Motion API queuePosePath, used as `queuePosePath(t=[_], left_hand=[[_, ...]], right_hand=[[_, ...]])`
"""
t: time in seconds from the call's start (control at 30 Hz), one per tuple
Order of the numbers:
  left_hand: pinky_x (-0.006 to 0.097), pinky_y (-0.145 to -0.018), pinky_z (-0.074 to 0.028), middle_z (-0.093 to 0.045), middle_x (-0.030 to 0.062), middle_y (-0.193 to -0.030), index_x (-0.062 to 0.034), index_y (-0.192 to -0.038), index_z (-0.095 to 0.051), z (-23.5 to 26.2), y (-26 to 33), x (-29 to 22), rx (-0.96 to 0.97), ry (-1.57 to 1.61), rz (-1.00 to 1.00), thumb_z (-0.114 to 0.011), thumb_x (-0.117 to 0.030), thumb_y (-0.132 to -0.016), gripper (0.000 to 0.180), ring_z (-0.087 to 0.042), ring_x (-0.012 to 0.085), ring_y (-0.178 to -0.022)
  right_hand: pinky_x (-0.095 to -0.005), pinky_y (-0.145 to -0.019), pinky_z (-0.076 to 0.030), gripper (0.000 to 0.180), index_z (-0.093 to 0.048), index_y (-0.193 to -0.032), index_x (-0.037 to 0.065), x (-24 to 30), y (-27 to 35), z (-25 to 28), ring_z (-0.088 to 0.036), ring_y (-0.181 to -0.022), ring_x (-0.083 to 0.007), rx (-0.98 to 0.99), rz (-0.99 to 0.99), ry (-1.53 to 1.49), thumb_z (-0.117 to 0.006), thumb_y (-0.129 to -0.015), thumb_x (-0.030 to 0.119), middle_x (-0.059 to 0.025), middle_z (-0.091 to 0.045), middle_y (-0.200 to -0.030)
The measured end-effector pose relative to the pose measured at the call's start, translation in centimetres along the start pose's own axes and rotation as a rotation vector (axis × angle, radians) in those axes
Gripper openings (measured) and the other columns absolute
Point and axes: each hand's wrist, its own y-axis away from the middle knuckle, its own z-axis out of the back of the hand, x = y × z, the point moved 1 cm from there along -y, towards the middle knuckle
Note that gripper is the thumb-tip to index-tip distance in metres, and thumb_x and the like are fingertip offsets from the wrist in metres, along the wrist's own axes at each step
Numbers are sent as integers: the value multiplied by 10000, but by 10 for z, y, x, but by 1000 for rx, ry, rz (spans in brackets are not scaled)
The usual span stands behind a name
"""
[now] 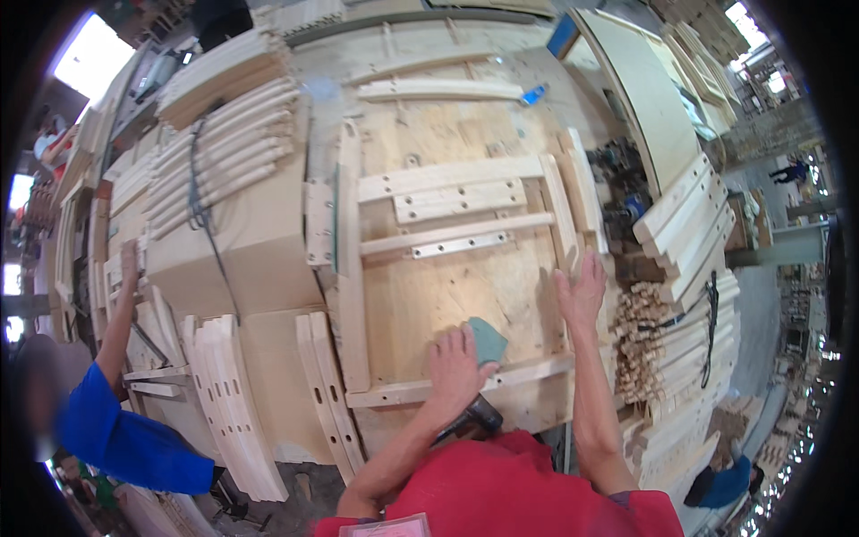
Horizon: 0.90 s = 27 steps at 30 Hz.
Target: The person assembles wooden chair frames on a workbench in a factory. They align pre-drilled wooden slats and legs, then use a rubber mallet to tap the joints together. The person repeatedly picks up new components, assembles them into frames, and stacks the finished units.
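A pale wooden frame (447, 233) of side rails and cross slats lies flat on a plywood bench (429, 134). My left hand (455, 362) presses on the frame's near rail (429, 387) and holds a green-grey pad (486, 340) against the board. My right hand (582, 291) rests with fingers apart on the frame's right rail (562, 215), holding nothing. A dark tool (470, 421) hangs just below my left wrist at the bench edge.
Stacks of curved wooden slats (224, 143) lie at the left and more parts (689, 224) at the right. A heap of wooden dowels (640, 340) sits by my right arm. A person in a blue sleeve (125, 430) reaches up at the far left. Drilled rails (327, 394) lean by the bench.
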Motion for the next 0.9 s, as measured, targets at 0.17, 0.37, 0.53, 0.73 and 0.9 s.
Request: queuePosePath(t=[0.17,0.37,0.53,0.73,0.9], left_hand=[[440,-879,-528,-678,185,-1142,27,-1338,-570,-20,-4,20,233,745,209,-755,-303,-899,580,-665,332,-1007],[489,-680,-498,-650,299,-868,35,-1072,-601,125,-84,109,-768,469,258,-585,-254,-1027,293,-665,440,-799],[543,-711,-513,-670,278,-843,20,-999,-563,206,-183,171,-614,17,314,-562,-192,-984,213,-666,487,-845],[575,-787,-539,-707,285,-900,7,-1038,-556,183,-236,195,-399,-128,384,-545,-221,-961,241,-691,486,-879],[542,-785,-582,-719,245,-1002,-20,-1078,-581,168,-255,189,-418,-208,443,-528,-186,-978,202,-738,422,-883]], right_hand=[[-474,-1139,-391,656,-538,-1423,-24,77,-86,-18,-496,-1326,-425,42,258,-277,-773,-862,218,-249,-557,-1416],[-499,-1044,-466,629,-650,-1301,43,161,-171,-93,-610,-1212,-371,192,596,-349,-693,-902,526,-190,-672,-1276],[-471,-909,-500,611,-697,-1181,132,219,-176,-142,-670,-1079,-354,522,624,-102,-626,-893,666,-169,-710,-1123],[-477,-882,-479,650,-713,-1097,114,214,-183,-160,-690,-989,-325,611,485,-129,-655,-822,700,-155,-726,-997],[-475,-862,-478,666,-718,-1042,81,209,-186,-160,-690,-968,-319,577,451,-124,-680,-795,698,-143,-732,-997]])
